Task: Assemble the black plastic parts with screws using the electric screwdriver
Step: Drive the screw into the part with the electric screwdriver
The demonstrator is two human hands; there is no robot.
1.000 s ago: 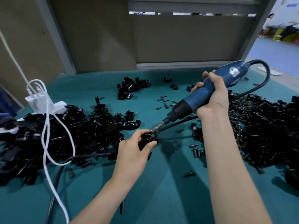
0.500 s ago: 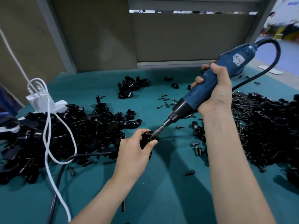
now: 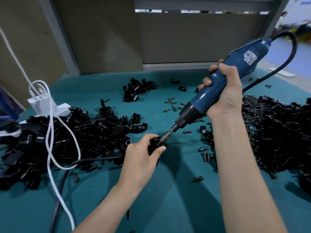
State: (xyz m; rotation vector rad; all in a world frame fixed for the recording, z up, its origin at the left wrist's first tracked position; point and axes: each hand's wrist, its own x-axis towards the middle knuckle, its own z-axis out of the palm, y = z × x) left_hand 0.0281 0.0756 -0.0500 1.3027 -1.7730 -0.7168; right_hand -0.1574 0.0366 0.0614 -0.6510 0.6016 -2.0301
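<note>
- A factory assembly workshop: a teal-covered workbench (image 3: 168,207), with grey partition panels (image 3: 193,39) behind it at 12 o'clock.
- Bulk heaps of small black plastic parts (image 3: 67,140) at 9 and 3 o'clock.
- Loose dark metal screws (image 3: 187,131) scattered about the centre, and a corded blue electric screwdriver (image 3: 198,101) at 2 o'clock.

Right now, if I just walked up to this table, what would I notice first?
Probably the big blue electric screwdriver, gripped by the right hand at centre right, its tip on a small black plastic part that the left hand holds in the middle. Then the heaps of black parts on the teal table: a left pile and a right pile, with loose screws scattered between.
</note>
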